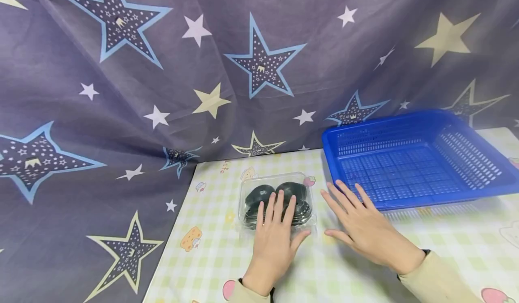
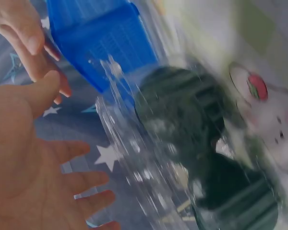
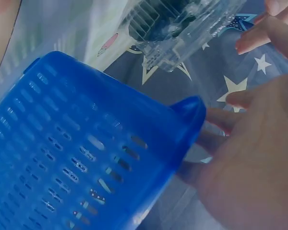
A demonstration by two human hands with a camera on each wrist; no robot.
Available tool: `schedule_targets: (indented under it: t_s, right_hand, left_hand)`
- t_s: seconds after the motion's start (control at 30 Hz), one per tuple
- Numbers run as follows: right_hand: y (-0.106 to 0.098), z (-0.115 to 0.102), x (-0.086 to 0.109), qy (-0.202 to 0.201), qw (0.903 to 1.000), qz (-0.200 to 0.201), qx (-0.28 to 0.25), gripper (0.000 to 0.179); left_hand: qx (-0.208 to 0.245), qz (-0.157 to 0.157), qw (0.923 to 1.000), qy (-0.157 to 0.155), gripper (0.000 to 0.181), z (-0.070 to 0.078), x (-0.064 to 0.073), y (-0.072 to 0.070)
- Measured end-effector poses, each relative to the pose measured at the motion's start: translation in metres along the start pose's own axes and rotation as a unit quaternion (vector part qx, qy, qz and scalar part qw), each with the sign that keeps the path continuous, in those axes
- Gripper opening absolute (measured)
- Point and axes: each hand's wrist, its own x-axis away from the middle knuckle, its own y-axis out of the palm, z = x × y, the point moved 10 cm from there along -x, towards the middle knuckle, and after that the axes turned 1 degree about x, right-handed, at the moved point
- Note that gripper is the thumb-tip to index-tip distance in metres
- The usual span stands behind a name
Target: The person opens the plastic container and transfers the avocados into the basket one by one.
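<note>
A clear plastic clamshell box point(image 1: 243, 194) lies on the table, with dark rounded green fruits point(image 1: 259, 196) inside; their exact kind is unclear. Over its near edge in the head view is my left hand point(image 1: 273, 242), fingers straight and spread. The left wrist view shows a gap between this hand point(image 2: 24, 163) and the box's wall point(image 2: 134, 158). My right hand point(image 1: 365, 226) hovers at the near left corner of a blue plastic basket point(image 1: 397, 172), fingers extended. In the right wrist view its fingers overlap the basket rim point(image 3: 187, 120); contact is hard to judge. Neither hand grips anything.
The basket takes up the right side of the table, its slotted walls standing well above the tabletop. A pale green checked cloth point(image 1: 219, 267) with cartoon prints covers the table. Behind and to the left hangs a dark curtain point(image 1: 170, 91) with stars.
</note>
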Motion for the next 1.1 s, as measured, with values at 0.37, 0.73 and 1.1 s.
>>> schedule_targets:
  t_s: [0.37,0.73,1.1]
  right_hand:
    - [0.004,-0.016,-0.019,-0.05,0.9983,0.028,-0.013,0.075]
    - [0.014,-0.02,-0.034,-0.053,0.9979,0.016,-0.033,0.078]
    - [0.032,-0.028,-0.042,-0.041,0.9965,-0.031,-0.067,0.073]
  left_hand:
    - [0.017,-0.011,0.9997,-0.011,0.088,-0.031,0.005,-0.001]
    - [0.038,0.005,0.9986,-0.037,0.094,-0.056,0.014,-0.002]
    - [0.046,0.005,0.9979,-0.045,0.086,-0.075,0.019,0.003]
